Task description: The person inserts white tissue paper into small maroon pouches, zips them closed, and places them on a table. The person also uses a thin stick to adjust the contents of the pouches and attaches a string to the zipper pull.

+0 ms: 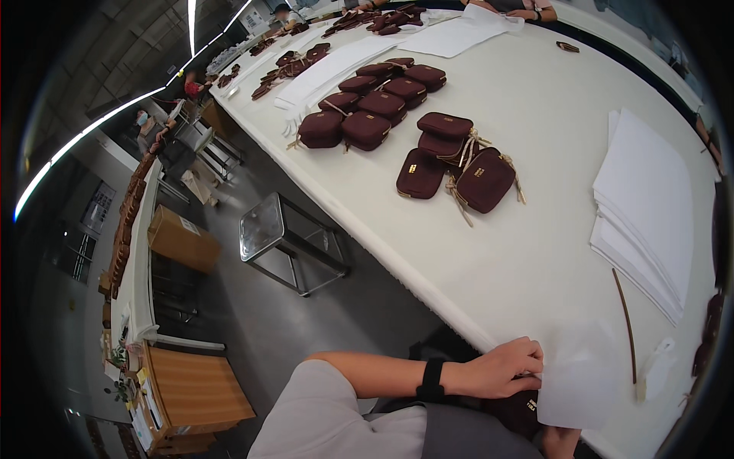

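Note:
My left hand (505,370), with a black band at the wrist, is closed at the left edge of a thin white sheet (579,382). Its fingers pinch that edge just over a small burgundy pouch (514,413) with gold lettering. The sheet covers part of the pouch, which sits near the table edge in front of me. Of my right hand (562,442), only a part shows below the sheet; its fingers are hidden. Farther along the table lies a loose cluster of burgundy zip pouches (487,180) with gold-coloured pulls.
Behind that cluster, several more pouches (367,128) stand grouped. A stack of white sheets (646,206) lies at right, near a thin brown strip (625,325) and a whitish object (656,369). A metal stool (262,228) stands left of the white table (527,252). Other people are farther off.

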`<control>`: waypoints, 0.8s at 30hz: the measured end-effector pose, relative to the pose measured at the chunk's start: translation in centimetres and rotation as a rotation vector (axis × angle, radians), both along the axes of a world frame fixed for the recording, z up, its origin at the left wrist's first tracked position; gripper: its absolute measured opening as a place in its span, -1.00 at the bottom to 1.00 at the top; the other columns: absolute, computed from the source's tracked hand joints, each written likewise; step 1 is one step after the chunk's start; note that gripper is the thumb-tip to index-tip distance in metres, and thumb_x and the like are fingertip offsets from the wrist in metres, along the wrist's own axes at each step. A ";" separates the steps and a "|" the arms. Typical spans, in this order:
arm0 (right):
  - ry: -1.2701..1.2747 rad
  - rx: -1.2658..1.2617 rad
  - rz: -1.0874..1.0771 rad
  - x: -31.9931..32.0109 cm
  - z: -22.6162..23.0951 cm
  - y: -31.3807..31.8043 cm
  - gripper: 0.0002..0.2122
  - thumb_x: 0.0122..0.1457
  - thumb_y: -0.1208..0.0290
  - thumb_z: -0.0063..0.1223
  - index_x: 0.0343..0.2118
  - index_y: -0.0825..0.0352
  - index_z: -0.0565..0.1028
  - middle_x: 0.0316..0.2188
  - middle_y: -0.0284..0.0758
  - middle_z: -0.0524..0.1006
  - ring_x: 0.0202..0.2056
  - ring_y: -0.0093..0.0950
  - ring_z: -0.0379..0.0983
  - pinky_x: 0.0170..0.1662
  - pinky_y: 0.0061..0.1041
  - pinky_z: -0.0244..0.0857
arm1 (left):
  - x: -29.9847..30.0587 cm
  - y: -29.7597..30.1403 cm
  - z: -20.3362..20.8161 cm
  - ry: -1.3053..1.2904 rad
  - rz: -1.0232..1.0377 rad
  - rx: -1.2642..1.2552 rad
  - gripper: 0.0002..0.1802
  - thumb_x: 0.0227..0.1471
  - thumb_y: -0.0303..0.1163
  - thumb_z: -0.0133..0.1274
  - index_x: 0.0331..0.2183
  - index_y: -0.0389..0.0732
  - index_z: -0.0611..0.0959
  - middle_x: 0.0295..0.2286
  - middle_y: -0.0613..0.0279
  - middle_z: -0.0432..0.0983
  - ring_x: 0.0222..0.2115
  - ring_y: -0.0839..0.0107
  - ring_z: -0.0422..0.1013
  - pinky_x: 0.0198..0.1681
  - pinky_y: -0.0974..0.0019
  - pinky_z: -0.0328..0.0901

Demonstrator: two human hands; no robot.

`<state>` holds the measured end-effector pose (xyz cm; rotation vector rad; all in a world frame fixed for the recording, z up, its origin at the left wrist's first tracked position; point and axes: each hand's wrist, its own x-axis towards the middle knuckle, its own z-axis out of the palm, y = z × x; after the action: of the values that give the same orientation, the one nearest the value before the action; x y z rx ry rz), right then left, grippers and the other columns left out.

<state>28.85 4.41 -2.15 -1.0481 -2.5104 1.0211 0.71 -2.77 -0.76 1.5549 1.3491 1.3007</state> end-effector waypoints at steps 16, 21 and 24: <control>0.141 -0.214 0.049 -4.5 4.9 1.5 -0.71 -0.03 0.43 0.40 -0.22 0.37 0.63 -0.30 -0.19 0.63 -0.32 -0.35 0.58 -0.20 -0.46 0.40 | -2.5 0.9 2.8 -0.118 -0.151 -0.537 -0.77 0.19 -0.46 0.10 -0.12 -0.27 0.50 -0.60 0.32 0.37 -0.54 0.61 0.20 -0.44 0.44 0.19; 0.233 -0.298 0.138 -4.7 5.6 1.2 -0.70 0.07 0.35 0.37 -0.14 0.33 0.62 -0.12 -0.22 0.61 -0.13 -0.21 0.54 -0.03 -0.37 0.38 | -2.3 -0.9 3.2 -0.192 -0.145 -0.498 -0.78 0.19 -0.32 0.14 -0.22 -0.27 0.64 -0.51 0.23 0.42 -0.54 0.46 0.26 -0.44 0.37 0.20; 0.261 -0.268 0.036 -3.9 5.1 0.9 -0.71 0.08 0.35 0.36 -0.14 0.32 0.63 -0.08 -0.25 0.58 -0.08 -0.23 0.50 0.01 -0.39 0.34 | -2.5 0.5 3.8 -0.021 -0.267 -0.390 -0.60 0.02 -0.18 0.33 -0.17 -0.23 0.67 -0.42 0.33 0.45 -0.51 0.49 0.22 -0.44 0.42 0.17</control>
<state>24.96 5.28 2.98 -0.8711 -2.2341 1.4346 -1.74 -2.31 3.02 1.3859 1.2431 0.8316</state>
